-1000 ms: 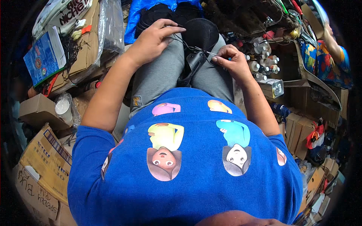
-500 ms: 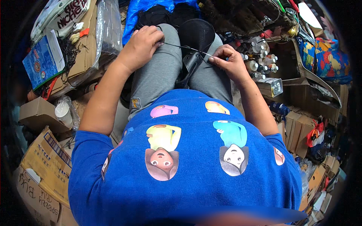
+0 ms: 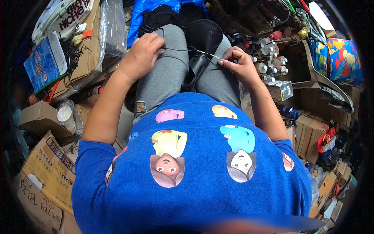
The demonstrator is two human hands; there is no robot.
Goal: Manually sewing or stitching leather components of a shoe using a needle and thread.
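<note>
Between my knees, clad in grey trousers, stands a black shoe [image 3: 203, 36], with a shiny black leather part [image 3: 197, 62] on its near side. My left hand [image 3: 146, 54], closed, pinches a black thread [image 3: 177, 49] above my left thigh. The thread runs rightward to the shoe, and a loop of it rises past my left fingertips. Over the right thigh my right hand [image 3: 237, 64] is closed, thumb against forefinger, on a thin pale needle [image 3: 212, 55]. Its tip reaches the thread by the shoe; whether it is hooked is too small to tell.
More black shoes [image 3: 157, 19] lie on a blue sheet [image 3: 136, 19] beyond my knees. Several small bottles [image 3: 269, 58] and a clear container [image 3: 286, 90] stand right. Flattened cardboard [image 3: 87, 50], a blue booklet [image 3: 44, 60], a white cup [image 3: 65, 115] and boxes [image 3: 48, 167] crowd the left.
My left hand has shifted slightly left and down toward me. The thread, nearly taut before, now shows a loop above the left fingers and slack strands. My right hand has barely moved.
</note>
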